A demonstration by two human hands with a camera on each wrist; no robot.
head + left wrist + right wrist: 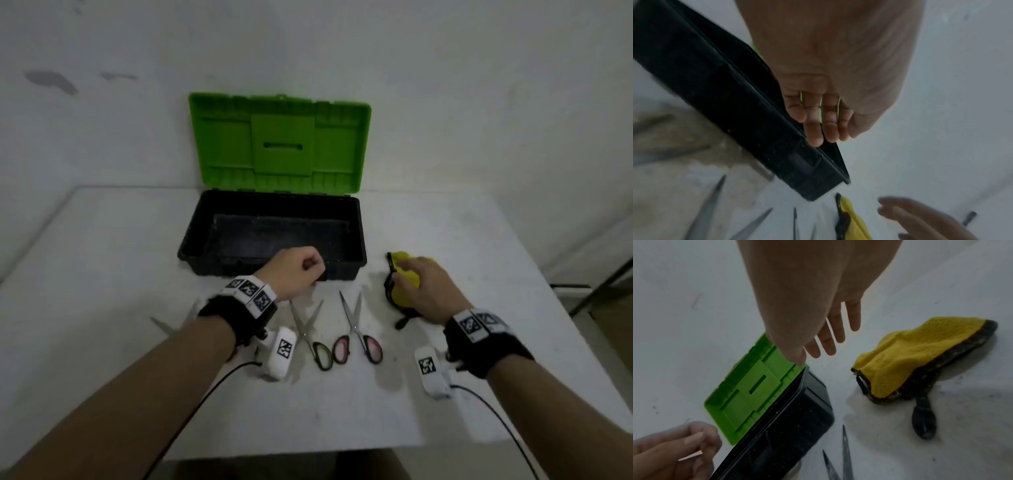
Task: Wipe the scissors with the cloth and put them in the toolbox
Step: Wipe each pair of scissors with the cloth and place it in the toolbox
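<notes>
The open toolbox has a black base and a raised green lid. Black-handled scissors and pink-handled scissors lie in front of it, blades spread. More scissor blades show beside my left forearm. A yellow cloth with a dark border lies right of the box. My left hand hovers at the box's front rim, fingers curled, holding nothing. My right hand is over the cloth with fingers straight. In the right wrist view those fingers are spread beside the cloth, apart from it.
The white table stands against a white wall. A dark handle-like piece sticks out from under the cloth. The table's front edge runs just below my forearms. A dark metal frame stands off the right side.
</notes>
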